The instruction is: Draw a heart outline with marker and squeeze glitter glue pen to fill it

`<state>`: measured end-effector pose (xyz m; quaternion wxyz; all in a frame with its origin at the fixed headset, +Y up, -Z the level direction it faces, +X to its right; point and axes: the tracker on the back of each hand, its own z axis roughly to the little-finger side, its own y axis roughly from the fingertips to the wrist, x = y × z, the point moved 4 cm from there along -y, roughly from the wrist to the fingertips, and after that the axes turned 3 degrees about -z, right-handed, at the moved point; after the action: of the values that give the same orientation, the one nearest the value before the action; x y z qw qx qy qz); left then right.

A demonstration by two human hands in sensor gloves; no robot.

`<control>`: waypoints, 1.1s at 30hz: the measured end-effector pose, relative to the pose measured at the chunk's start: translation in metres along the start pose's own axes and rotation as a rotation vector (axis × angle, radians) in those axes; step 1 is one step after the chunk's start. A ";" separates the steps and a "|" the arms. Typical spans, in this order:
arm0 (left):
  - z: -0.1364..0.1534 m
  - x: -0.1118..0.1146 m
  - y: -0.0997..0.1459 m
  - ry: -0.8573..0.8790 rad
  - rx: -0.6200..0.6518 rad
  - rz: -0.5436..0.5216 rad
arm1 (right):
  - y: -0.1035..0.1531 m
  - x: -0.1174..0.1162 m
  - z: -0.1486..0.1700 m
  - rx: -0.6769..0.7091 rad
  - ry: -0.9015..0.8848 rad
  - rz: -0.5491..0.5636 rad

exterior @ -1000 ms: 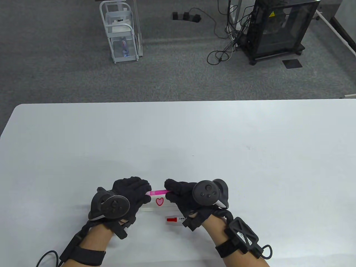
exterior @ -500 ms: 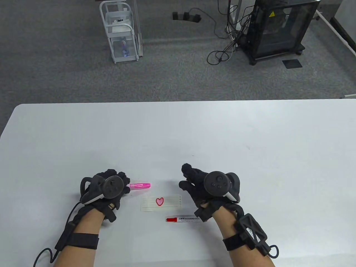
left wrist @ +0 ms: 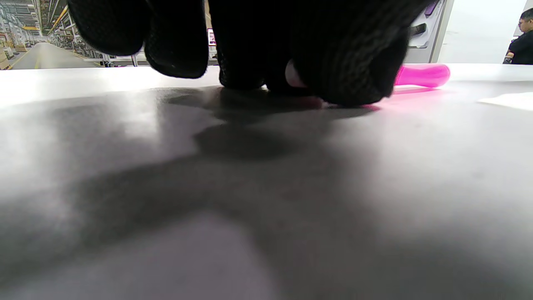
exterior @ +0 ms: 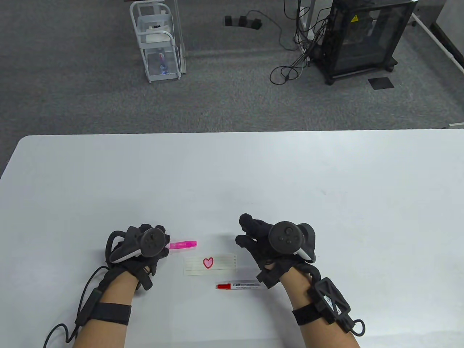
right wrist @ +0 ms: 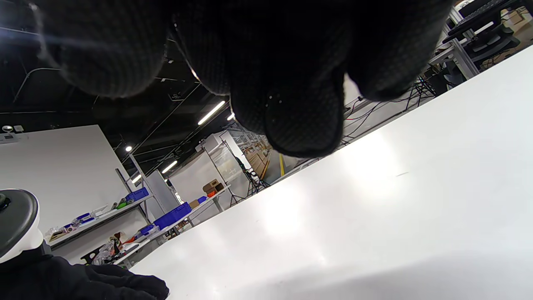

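Note:
A pink glitter glue pen [exterior: 184, 244] lies flat on the white table [exterior: 232, 170], just above and left of a paper strip [exterior: 224, 264] bearing a small red heart [exterior: 208, 262]. My left hand [exterior: 165, 245] sits at the pen's left end, its curled fingertips [left wrist: 349, 83] closed around that end and resting on the table; the pen [left wrist: 422, 75] sticks out past them. My right hand [exterior: 246, 232] hovers to the right of the paper with loosely curled fingers [right wrist: 300, 116] and holds nothing. A red-capped marker [exterior: 237, 286] lies below the paper, its right end under my right wrist.
The table's far edge [exterior: 232, 133] borders grey carpet with a white cart [exterior: 159, 47], a black cabinet [exterior: 362, 36] and loose cables [exterior: 290, 69]. A person [left wrist: 518, 41] sits far off in the left wrist view.
A second ago both hands held the pen over the paper. My left hand carried it left and lowered it onto the table; my right hand let go and drew back to the right.

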<state>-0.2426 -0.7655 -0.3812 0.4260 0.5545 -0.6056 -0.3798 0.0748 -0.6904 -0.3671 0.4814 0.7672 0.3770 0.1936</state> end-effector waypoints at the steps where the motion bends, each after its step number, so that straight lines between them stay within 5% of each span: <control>1: 0.000 0.000 0.000 0.000 0.002 0.003 | 0.000 0.000 0.000 -0.001 -0.002 -0.003; 16: 0.004 0.003 0.001 0.054 0.030 0.043 | 0.000 0.001 0.002 -0.008 0.002 -0.020; 25: 0.006 -0.063 0.037 0.306 0.094 -0.298 | 0.002 0.006 -0.007 0.024 0.057 -0.004; 28: 0.005 -0.075 0.046 0.314 0.080 -0.333 | 0.003 0.007 -0.018 0.051 0.143 0.000; 33: 0.000 -0.063 0.041 0.340 0.088 -0.231 | 0.006 -0.001 -0.029 0.075 0.302 -0.036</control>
<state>-0.2561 -0.6985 -0.3488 0.4509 0.6944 -0.4737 -0.3003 0.0577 -0.6759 -0.3482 0.3936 0.7400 0.4657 0.2839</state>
